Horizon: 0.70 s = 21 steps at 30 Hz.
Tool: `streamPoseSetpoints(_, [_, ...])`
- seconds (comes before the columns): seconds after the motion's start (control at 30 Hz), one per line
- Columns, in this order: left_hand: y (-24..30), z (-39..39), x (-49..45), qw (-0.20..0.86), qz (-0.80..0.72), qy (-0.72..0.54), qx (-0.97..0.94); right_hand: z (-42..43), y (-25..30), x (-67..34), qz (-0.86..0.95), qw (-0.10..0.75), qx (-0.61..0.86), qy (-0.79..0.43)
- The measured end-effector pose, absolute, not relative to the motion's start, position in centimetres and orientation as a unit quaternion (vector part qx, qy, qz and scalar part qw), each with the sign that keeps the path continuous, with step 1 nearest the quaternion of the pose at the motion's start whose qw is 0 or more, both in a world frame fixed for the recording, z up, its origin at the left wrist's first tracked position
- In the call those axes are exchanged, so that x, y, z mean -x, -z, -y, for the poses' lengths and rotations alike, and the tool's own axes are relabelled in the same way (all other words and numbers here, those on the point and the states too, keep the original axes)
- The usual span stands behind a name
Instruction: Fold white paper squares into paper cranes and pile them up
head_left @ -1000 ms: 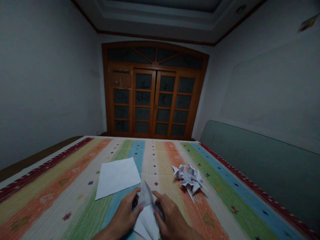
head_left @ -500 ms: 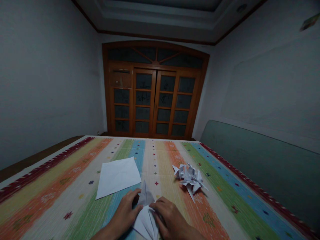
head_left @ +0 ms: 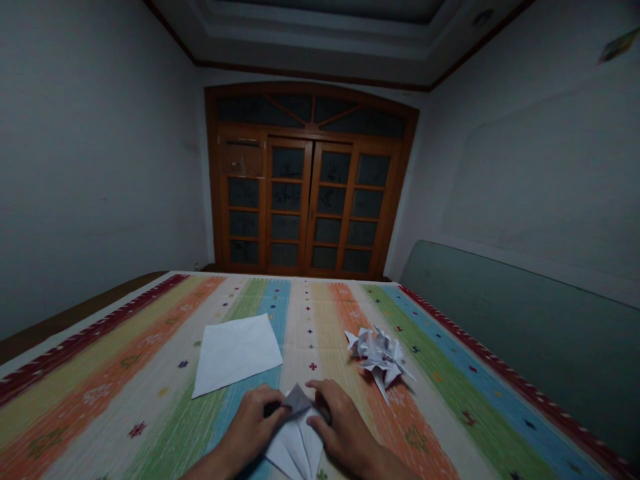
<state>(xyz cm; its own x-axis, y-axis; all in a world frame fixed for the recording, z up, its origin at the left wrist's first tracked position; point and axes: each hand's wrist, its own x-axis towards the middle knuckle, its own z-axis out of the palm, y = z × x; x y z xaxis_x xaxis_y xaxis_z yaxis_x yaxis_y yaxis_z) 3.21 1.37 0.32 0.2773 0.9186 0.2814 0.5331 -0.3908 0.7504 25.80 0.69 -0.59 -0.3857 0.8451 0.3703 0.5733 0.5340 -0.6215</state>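
A white sheet of paper, folded into a pointed shape with several creases (head_left: 295, 448), lies on the table at the bottom middle. My left hand (head_left: 256, 419) grips its left side, thumb over the upper flap and fingers curled. On the other side, my right hand (head_left: 345, 421) has its thumb on the right edge and its index finger curved near the top point. A greyish flap at the top is bent down, making a short peak between my hands. Parts of the paper under my fingers are hidden.
A flat white sheet of paper (head_left: 239, 353) lies to the left, beyond my left hand. Several folded paper pieces with sharp points are heaped in a pile (head_left: 380, 357) at the right. The striped tablecloth (head_left: 150, 373) covers the table; wooden doors (head_left: 310, 213) stand behind.
The tall flap pointing away from me has come down to a lower peak. My right hand has moved slightly up and right, its index finger reaching higher. My left hand stays nearly in place.
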Motion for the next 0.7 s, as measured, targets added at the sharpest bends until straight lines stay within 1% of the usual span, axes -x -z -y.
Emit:
streamPoseSetpoints(0.1, [-0.2, -1.2, -3.2, 0.259, -0.456, -0.355, -0.774, -0.8, 0.7, -25.8, 0.816, 0.341, 0.42, -0.204])
streamPoseSetpoints(0.37, [1.1, -0.7, -1.6, 0.244, -0.302, -0.393, -0.833, -0.7, 1.5, -26.1, 0.851, 0.341, 0.352, -0.187])
streamPoseSetpoints(0.53, [-0.2, 0.2, -1.2, 0.205, -0.287, -0.336, -0.873, -0.6, 1.8, -26.3, 0.851, 0.363, 0.334, -0.181])
streamPoseSetpoints(0.7, [-0.8, 0.6, -1.3, 0.178, -0.307, -0.283, -0.891, -0.3, 1.7, -26.3, 0.858, 0.353, 0.335, -0.166])
